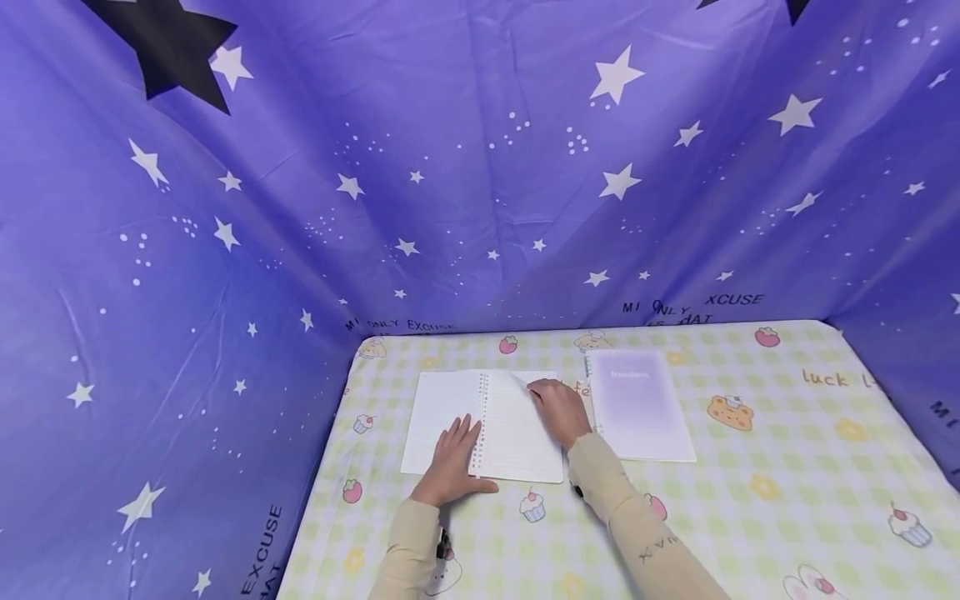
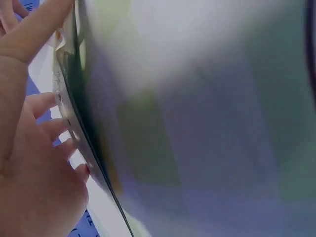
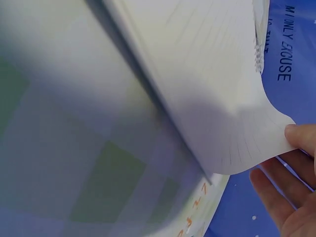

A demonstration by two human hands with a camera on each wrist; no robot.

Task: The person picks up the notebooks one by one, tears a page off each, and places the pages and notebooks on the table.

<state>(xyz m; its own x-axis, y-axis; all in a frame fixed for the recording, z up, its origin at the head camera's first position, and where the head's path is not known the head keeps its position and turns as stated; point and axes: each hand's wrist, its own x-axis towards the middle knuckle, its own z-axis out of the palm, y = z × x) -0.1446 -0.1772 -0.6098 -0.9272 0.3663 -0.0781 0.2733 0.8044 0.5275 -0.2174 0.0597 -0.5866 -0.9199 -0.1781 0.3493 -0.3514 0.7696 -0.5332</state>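
A spiral-bound notebook [image 1: 517, 442] lies spread on the table, its wire binding running down the middle between two white pages. My left hand [image 1: 452, 462] rests with extended fingers on the left page and the binding, thumb near the bottom edge. In the left wrist view its fingertips touch the notebook's surface. At the upper right corner of the right-hand page [image 3: 232, 113], my right hand [image 1: 558, 408] pinches the paper between thumb and fingers. In the right wrist view that corner is lifted and curved.
A closed spiral notebook with a purple cover [image 1: 641, 417] lies just right of the open one. The checked tablecloth [image 1: 810, 500] has cupcakes, strawberries and bears printed on it. Purple star-patterned curtains [image 1: 480, 167] hang behind and at both sides of the table.
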